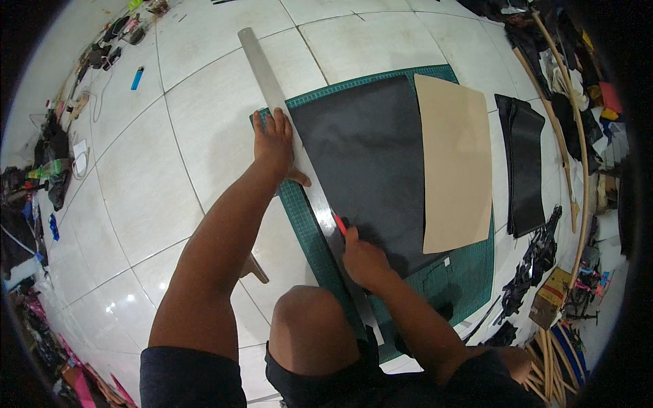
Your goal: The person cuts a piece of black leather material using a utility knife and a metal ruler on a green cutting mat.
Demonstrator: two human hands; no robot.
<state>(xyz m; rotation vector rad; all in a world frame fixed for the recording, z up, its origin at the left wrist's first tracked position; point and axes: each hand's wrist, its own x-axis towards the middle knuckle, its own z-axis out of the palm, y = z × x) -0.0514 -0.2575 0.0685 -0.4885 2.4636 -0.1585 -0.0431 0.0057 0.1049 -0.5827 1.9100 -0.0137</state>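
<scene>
A long metal ruler [258, 64] lies slantwise along the left edge of a black sheet [367, 149], which looks like leather or vinyl. With fingers spread, my left hand [275, 146] presses flat on the ruler's upper part, the thumb lower down on it. My right hand [366, 262] is closed around a red cutter knife [339, 222], held against the ruler's right edge on the black sheet. Whether its blade touches the sheet is hidden. Beneath everything is a green cutting mat [469, 285]. A beige sheet [457, 163] overlaps the black one's right side.
Folded black material [524, 163] lies right of the mat, with black scraps [532, 268] nearer me. Long wooden rods [578, 136] and clutter line the right. A blue lighter [137, 78] rests on the white tiled floor [129, 183]. A brown-handled tool [255, 268] sits under my left forearm.
</scene>
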